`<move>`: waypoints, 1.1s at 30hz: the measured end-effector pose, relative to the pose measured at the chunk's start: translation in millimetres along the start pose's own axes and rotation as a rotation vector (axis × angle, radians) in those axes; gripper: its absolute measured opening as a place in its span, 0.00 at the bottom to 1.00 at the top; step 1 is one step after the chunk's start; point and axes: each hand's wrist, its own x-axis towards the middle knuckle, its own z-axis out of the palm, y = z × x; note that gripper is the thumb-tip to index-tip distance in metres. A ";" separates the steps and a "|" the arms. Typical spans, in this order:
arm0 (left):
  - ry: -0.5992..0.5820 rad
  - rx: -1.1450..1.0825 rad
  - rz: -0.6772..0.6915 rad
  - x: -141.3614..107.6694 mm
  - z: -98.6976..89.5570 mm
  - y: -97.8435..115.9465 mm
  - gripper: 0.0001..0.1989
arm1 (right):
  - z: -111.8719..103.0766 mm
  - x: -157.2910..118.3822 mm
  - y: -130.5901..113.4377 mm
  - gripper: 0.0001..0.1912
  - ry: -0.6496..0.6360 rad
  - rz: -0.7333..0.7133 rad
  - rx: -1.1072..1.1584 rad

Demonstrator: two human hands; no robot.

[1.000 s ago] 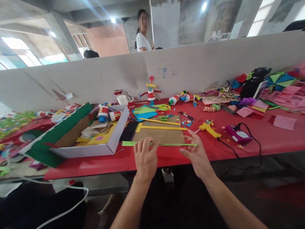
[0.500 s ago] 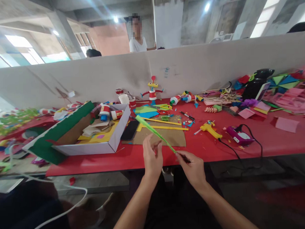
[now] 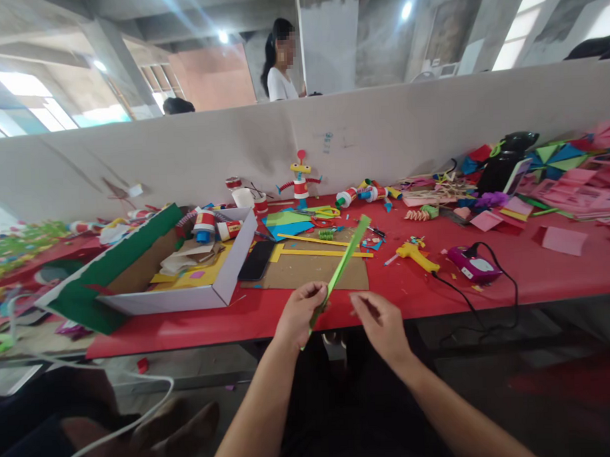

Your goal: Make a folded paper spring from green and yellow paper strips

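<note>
A bright green paper strip (image 3: 347, 257) slants up and to the right above the table's front edge. My left hand (image 3: 302, 313) is closed on it, thumb pressed against the fingers, and the strip's lower end sticks out beneath. Just right of the strip, my right hand (image 3: 383, 324) is apart from it, fingers loosely bent and a little spread, with nothing visible in them. Beyond the hands lie a brown cardboard sheet (image 3: 331, 274), yellow paper strips (image 3: 326, 252) and a small green paper coil (image 3: 326, 234).
Left stands a cardboard box (image 3: 172, 301) holding paper and cup figures, beside a black phone (image 3: 257, 261). A yellow glue gun (image 3: 419, 258) and purple device (image 3: 473, 264) with cords lie right. A paper figure (image 3: 300, 187) stands near the partition (image 3: 192, 149); a person (image 3: 281, 83) is behind it.
The green strip has passed from my right fingers into my left hand and now leans right instead of left. My right hand has let go. The person behind the partition has turned sideways.
</note>
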 end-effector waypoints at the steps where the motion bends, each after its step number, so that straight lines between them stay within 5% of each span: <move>1: -0.016 0.148 0.030 5.4 -5.8 1.7 0.11 | -6.3 9.8 1.9 0.13 0.036 0.026 -0.015; 6: 0.073 0.951 0.252 39.8 -30.5 4.3 0.10 | -51.4 67.1 31.2 0.14 0.109 -0.054 -0.557; 9: 0.065 1.141 0.304 50.3 -36.1 0.0 0.14 | -76.3 97.7 52.8 0.22 0.086 0.029 -1.008; 12: 0.151 1.272 0.412 46.9 -38.0 -6.4 0.15 | -88.3 119.0 65.7 0.24 -0.036 0.186 -1.194; 16: 0.254 1.441 0.529 33.3 -42.3 -12.3 0.16 | -90.3 133.0 71.5 0.22 -0.072 0.227 -1.300; 28: 0.265 1.537 0.513 30.9 -47.1 -15.2 0.15 | -100.6 142.8 66.8 0.20 -0.087 0.363 -1.314; 33: 0.255 1.574 0.505 31.2 -46.6 -14.3 0.17 | -105.1 138.7 55.6 0.22 -0.060 0.218 -1.277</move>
